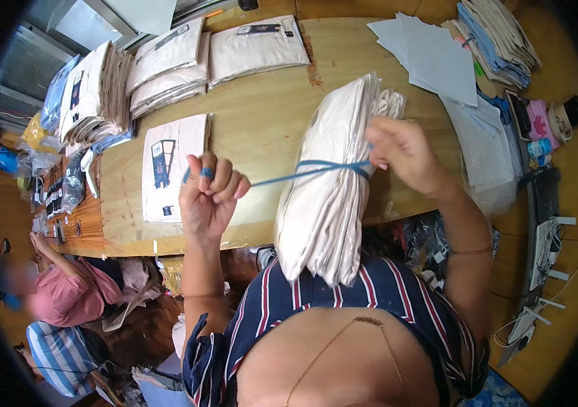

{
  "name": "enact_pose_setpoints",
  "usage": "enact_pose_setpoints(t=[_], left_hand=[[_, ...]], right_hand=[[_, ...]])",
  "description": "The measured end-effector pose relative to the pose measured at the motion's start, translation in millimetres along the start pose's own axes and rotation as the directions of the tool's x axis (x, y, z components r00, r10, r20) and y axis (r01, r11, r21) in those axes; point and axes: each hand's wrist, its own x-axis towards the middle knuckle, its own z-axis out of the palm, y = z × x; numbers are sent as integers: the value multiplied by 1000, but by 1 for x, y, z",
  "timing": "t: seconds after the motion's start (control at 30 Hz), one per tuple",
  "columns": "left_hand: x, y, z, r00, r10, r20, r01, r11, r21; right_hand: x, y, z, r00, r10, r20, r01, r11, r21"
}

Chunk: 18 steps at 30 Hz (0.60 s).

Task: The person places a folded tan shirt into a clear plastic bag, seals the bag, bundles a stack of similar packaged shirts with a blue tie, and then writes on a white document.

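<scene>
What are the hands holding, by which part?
Blue cord: left hand grips it near one end, looped round a finger; right hand grips it beside the bundle.

Off to my right: loose flat white paper sheets (441, 57), pink box-like item (541, 117), coiled white cable (577, 270). My left: co-worker in pink top (71, 296), blue-and-white striped cloth (63, 353).

Fisheye view from my head, facing down, my navy red-and-white-striped fabric shirt (385, 298) close below, long tan wooden table (255, 122) beyond
</scene>
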Motion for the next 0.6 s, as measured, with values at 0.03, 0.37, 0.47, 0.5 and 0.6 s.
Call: enact_pose_setpoints(t=[0.03,0.37,0.47,0.5,0.6], left_hand=[[5,-1,11,990,62,129,-74,994,86],[88,18,-22,540,820,190,-225,-78,971],[30,-9,-5,869,424,-253,50,435,899],[24,-16,-5,951,283,-127,-17,457,889],[34,-33,-3,944,295,-147,-60,593,803]], right_hand=[[5,-6,5,999,-24,22,30,937,-349],[65,14,53,897,-413,159,375,521,-767],[70,19,53,915,-379,139,338,533,-776],[71,18,54,910,-380,164,355,513,-782],[73,14,52,912,-341,230,374,455,-808]])
